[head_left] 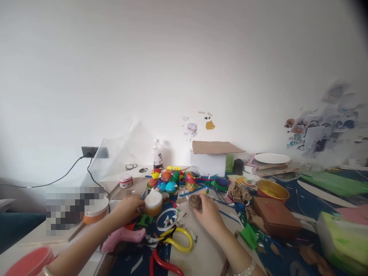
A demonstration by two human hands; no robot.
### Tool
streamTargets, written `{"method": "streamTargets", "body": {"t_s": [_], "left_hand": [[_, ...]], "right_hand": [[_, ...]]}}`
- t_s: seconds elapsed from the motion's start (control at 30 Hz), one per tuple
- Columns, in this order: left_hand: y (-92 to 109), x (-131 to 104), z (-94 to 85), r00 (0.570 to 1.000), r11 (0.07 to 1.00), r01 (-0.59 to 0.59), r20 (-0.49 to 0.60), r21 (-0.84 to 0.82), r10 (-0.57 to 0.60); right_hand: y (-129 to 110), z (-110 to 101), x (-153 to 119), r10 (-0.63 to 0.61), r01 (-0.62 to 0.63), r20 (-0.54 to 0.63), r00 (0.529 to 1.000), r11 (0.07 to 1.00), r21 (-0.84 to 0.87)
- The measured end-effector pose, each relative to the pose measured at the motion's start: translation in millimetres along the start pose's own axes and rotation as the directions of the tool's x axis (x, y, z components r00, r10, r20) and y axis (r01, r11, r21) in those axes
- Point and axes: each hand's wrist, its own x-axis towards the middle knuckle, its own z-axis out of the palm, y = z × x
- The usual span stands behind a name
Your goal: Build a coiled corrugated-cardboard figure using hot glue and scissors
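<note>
My right hand (211, 216) grips a small brown ridged dome (194, 201) that looks like coiled corrugated paper, above the cream board. Left of it, my left hand (132, 207) has curled fingers close beside a white-lidded jar (153, 202); what they hold, if anything, is hidden. A pink glue gun (123, 238) lies below my left wrist. Yellow-handled scissors (181, 240) and red handles (163, 264) are nearer to me. Beyond my hands sit several colourful ridged paper figures (166, 181). A white ring (167, 219) lies between my hands.
A white box (207, 161) with a cardboard flap stands against the wall, beside a dark drink bottle (157, 155). To the right are crumpled brown paper (239, 192), a gold tin (273, 191) and a brown box (276, 217). A black cable (96, 180) hangs at left.
</note>
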Motion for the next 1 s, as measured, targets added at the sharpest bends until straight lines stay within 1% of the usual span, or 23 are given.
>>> {"method": "streamTargets", "body": {"t_s": [0.2, 0.37, 0.47, 0.57, 0.63, 0.73, 0.9, 1.0], "left_hand": [[-8, 0, 0.8, 0.999, 0.999, -0.035, -0.022, 0.042, 0.036], [-7, 1, 1.1, 0.995, 0.993, -0.089, -0.029, 0.073, 0.091], [-5, -1, -2.9, 0.987, 0.98, -0.15, -0.043, 0.129, 0.156], [-1, -6, -14.4, 0.967, 0.95, -0.232, -0.055, 0.207, 0.248], [1, -9, -27.3, 0.95, 0.923, -0.28, -0.064, 0.263, 0.306], [5, -11, -54.9, 0.922, 0.878, -0.334, -0.073, 0.343, 0.38], [7, -17, -116.4, 0.886, 0.804, -0.384, -0.064, 0.454, 0.459], [10, -31, -149.2, 0.875, 0.77, -0.377, -0.075, 0.515, 0.479]], "right_hand": [[-1, -2, 0, 0.001, -0.002, 0.014, 1.0, 1.0, 0.01], [-1, -3, 1, 0.0, -0.001, 0.024, 1.0, 1.0, 0.024], [-2, -4, 1, -0.002, 0.001, 0.028, 1.0, 0.999, 0.032], [-3, -5, 1, -0.003, 0.002, 0.03, 1.0, 0.999, 0.04], [-3, -6, 1, -0.001, 0.0, 0.033, 0.999, 0.999, 0.042], [-2, -6, 1, 0.003, -0.005, 0.038, 0.999, 0.999, 0.045], [1, -5, 2, 0.023, -0.024, 0.033, 0.999, 0.999, 0.043], [2, -3, 3, 0.023, -0.023, 0.01, 1.0, 0.999, 0.04]]}}
